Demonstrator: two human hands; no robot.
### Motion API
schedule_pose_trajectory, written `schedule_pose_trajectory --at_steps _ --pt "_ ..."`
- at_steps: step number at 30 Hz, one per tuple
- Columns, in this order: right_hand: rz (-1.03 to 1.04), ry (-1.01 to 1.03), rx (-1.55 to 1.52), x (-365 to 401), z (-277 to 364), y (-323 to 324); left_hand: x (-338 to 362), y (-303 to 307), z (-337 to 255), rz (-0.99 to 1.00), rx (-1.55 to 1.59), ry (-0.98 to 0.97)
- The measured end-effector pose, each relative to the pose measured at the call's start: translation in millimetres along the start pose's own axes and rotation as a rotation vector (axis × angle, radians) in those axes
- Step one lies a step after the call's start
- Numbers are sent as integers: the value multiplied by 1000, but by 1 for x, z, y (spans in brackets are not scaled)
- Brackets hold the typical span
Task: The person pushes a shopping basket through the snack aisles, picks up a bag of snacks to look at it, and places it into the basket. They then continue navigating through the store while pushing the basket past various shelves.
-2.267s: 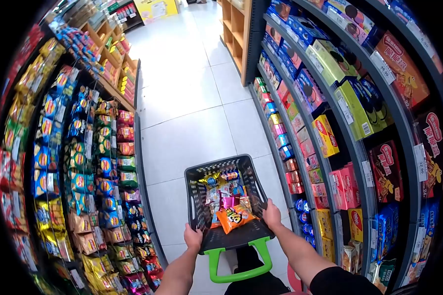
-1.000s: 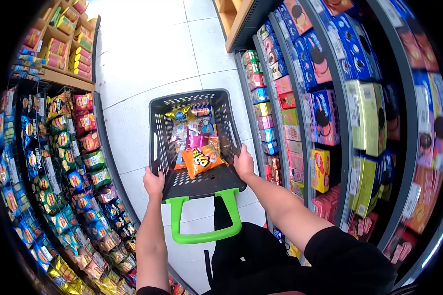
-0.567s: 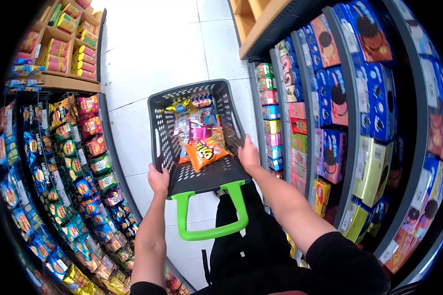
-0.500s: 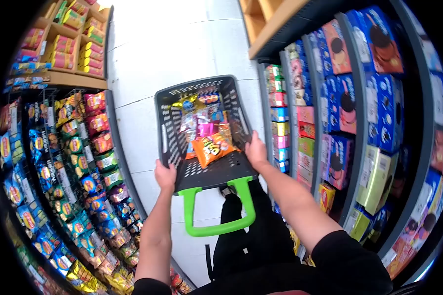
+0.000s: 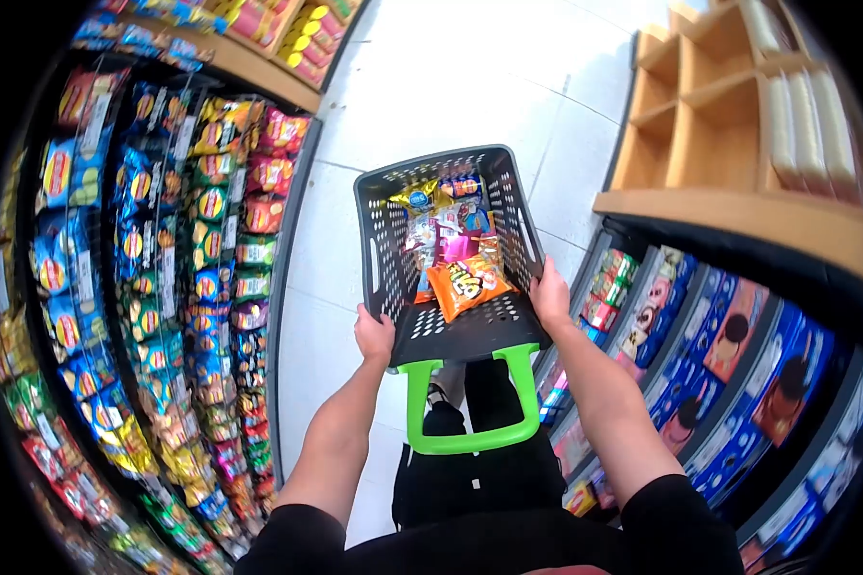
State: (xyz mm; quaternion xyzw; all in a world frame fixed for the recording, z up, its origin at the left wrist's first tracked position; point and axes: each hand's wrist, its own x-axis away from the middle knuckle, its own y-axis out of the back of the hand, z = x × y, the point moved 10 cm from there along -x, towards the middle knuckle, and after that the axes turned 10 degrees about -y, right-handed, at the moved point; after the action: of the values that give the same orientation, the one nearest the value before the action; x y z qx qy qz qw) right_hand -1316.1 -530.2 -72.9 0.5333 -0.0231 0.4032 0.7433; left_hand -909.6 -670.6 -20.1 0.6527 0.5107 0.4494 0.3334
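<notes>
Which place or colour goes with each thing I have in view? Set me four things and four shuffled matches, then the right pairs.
1. handle
2. orange bag
3. left hand
4. right hand

A. inside the basket
B. at the right side of the basket
C. bright green
D. at the left side of the basket

Pairs: 1-C, 2-A, 3-D, 4-B

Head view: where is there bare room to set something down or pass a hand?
Free: floor beyond the basket; wooden cubbies left of the pale packs; inside the basket, a strip between orange bag and green handle. Crowded: the basket's far half; the hanging snack bags at left.
</notes>
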Motion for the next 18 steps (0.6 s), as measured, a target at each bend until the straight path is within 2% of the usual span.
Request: schedule_pose_trajectory --at_steps 7,10,12,18 --pt "76 266 88 -72 85 7 13 -3 -1 -128 50 196" --pt "100 399 111 -89 116 4 27 -10 6 -151 129 341" --pt "184 431 142 -98 137 -3 32 -11 9 -193 150 392" --pt "233 472 174 -115 171 -5 36 -30 18 -211 165 477"
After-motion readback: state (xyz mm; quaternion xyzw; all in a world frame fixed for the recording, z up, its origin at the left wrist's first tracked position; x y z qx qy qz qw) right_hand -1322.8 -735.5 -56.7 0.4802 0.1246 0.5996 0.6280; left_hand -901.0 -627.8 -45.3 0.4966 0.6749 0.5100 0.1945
